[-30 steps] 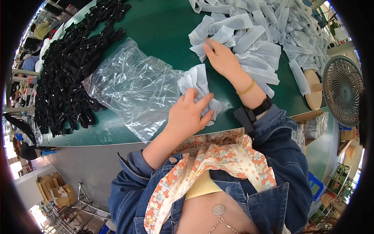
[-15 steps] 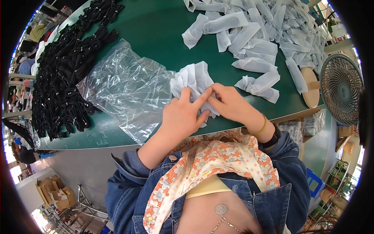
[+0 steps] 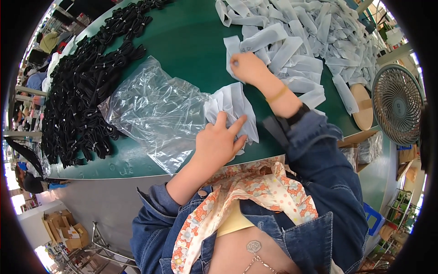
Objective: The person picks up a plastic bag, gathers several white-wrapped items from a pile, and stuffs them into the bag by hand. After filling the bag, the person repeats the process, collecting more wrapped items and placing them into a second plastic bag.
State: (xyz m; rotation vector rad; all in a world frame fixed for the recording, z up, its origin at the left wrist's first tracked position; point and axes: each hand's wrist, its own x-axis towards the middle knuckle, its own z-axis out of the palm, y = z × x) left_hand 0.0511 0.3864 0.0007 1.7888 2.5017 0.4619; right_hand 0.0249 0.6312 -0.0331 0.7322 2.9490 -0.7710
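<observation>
My left hand [image 3: 218,142] lies on a small overlapped stack of whitish translucent packets [image 3: 232,98], its fingers spread over the near part. Farther off and to the right, my right hand [image 3: 250,68] is closed on the edge of a single white packet [image 3: 232,44] at the near side of a big heap of the same packets [image 3: 315,32]; its fingertips are partly hidden. A large crinkled clear plastic bag [image 3: 155,112] lies left of the stack, its right edge meeting the packets.
Bundled black cords [image 3: 75,100] cover the left of the green table [image 3: 187,41]. A round grey fan [image 3: 397,109] stands at the right edge beside a wooden disc [image 3: 363,116]. Below the right edge are cardboard boxes [image 3: 358,141] with clear-wrapped goods.
My right hand has left the stack, moved away and to the right, and taken hold of a packet on the heap, which has turned. My left hand has stayed on the stack.
</observation>
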